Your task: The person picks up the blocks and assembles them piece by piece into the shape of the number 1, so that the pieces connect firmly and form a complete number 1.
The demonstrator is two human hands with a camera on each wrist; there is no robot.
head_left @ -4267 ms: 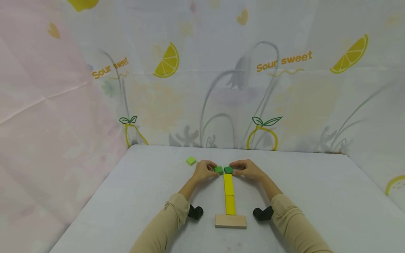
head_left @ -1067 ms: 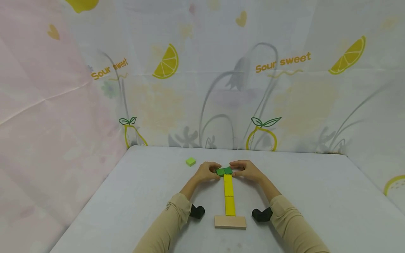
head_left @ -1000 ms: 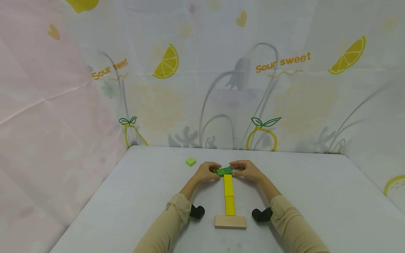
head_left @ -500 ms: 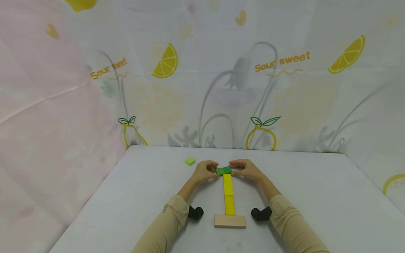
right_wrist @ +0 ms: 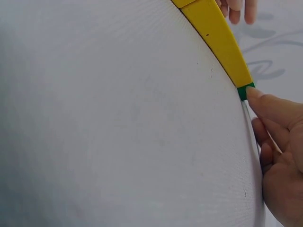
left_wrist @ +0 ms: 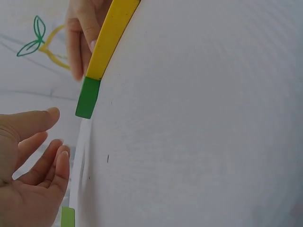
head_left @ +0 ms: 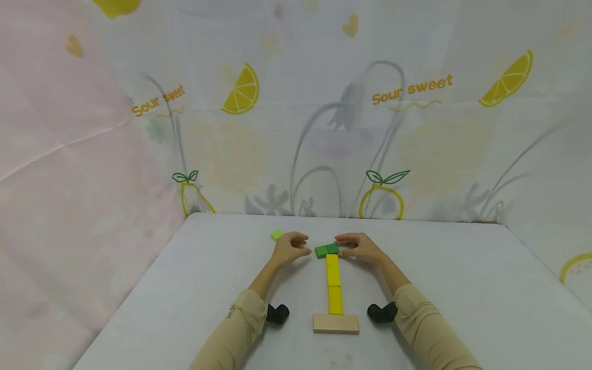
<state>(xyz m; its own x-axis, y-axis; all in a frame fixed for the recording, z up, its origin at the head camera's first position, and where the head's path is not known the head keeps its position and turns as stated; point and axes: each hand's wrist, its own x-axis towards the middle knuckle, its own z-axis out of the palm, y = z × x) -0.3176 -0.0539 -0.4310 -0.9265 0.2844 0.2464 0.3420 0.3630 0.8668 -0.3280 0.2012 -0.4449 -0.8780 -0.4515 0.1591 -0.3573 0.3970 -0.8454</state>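
In the head view my left hand (head_left: 289, 249) stands apart from the blocks, fingers loosely bent around nothing. To its right lies a mid-green block (head_left: 321, 252), side by side with a dark green block (head_left: 332, 248). My right hand (head_left: 363, 248) pinches the dark green one between thumb and index finger; its thumb (right_wrist: 258, 94) lies against that block in the right wrist view. From the green pair, two yellow blocks (head_left: 333, 270) run end to end toward me. They reach a plain wooden block (head_left: 336, 324) lying crosswise.
A light green block (head_left: 276, 235) lies behind my left hand, partly covered by it. All the blocks are on a white table (head_left: 185, 308). A printed cloth (head_left: 296, 128) hangs behind the table. Black devices (head_left: 383, 312) are strapped at both wrists.
The mid-green block came right, up against the dark green one. My left hand then let go of it and drew back left. My right hand stays at the dark green block.
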